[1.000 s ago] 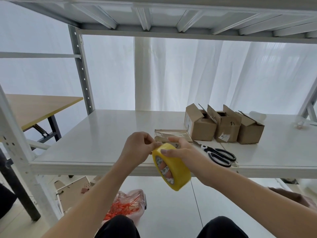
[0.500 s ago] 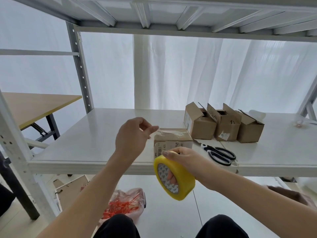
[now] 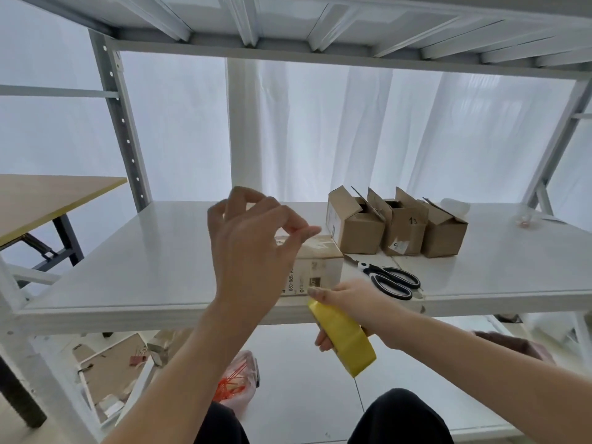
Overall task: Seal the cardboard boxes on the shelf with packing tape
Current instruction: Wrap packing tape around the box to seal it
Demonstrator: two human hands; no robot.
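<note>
The left hand rose to 11 o'clock, grip likely pinching the tape end. The right hand grip holds the tape roll. Taping the box comes next.

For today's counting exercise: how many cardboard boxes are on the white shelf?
4. Three open-flapped cardboard boxes stand in a row at back right; one closed box sits near the front, partly behind the left hand. None seems hidden.
</note>
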